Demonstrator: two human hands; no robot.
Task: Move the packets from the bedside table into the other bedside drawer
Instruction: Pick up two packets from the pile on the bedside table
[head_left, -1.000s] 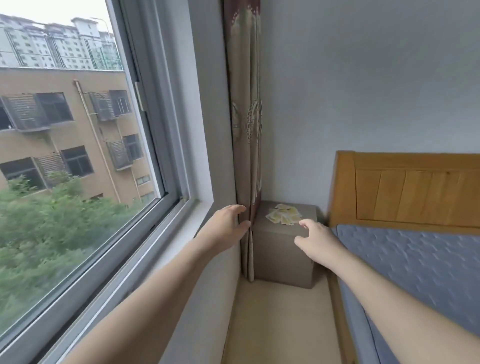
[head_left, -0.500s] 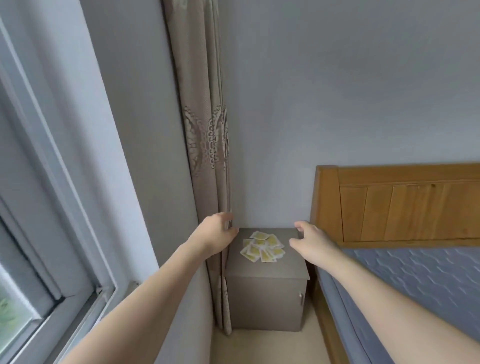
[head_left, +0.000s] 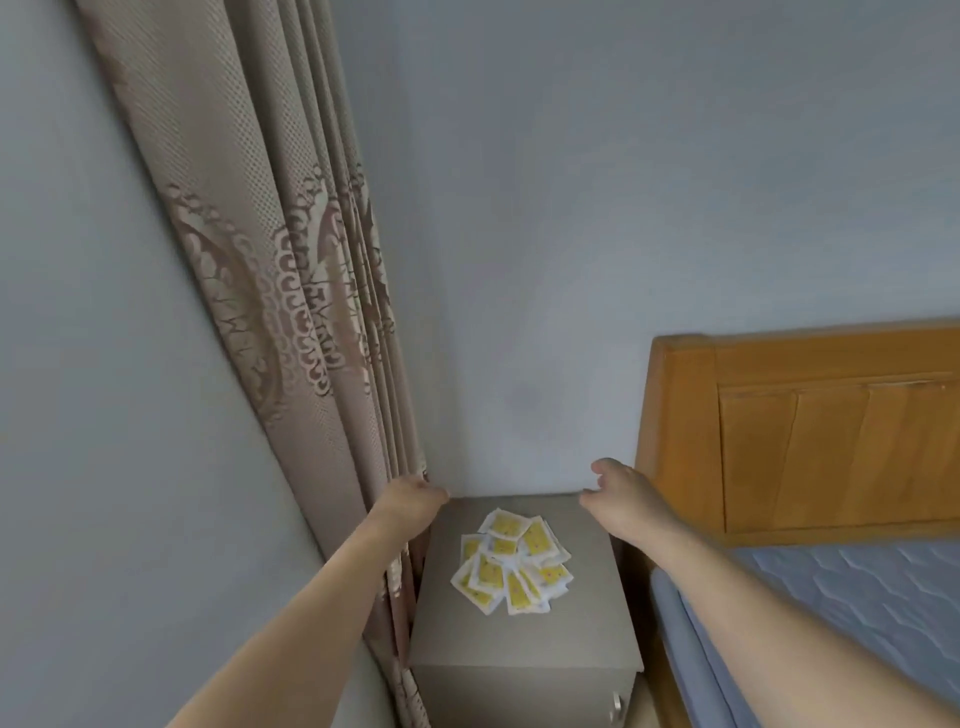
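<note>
With both hands out over the far edge of the grey box-shaped bedside table (head_left: 524, 644), the gap that matters is back toward the body: the pile of small white packets with yellow printed faces (head_left: 511, 561) lies mid-top, nearer the camera than either set of fingertips.

Left hand (head_left: 410, 501) sits at the far-left corner, against the beige patterned curtain (head_left: 291, 291); fingers loosely curled, nothing in them. Can't tell if it touches the fabric or the tabletop.

Right hand (head_left: 618, 499) is at the far-right corner, beside the orange wooden headboard (head_left: 800, 431); thumb and fingers apart, slightly hooked, empty.

Packets are fanned and overlapping, no single long axis; the pile runs roughly far to near. It sits between the two hands, about equally far from each, maybe slightly closer to the right.

Judgement: next move is pull back and down onto the pile. Flat, thin, slippery-looking sachets, so likely a sweep-together first, else some get left. The other drawer isn't in view.
</note>
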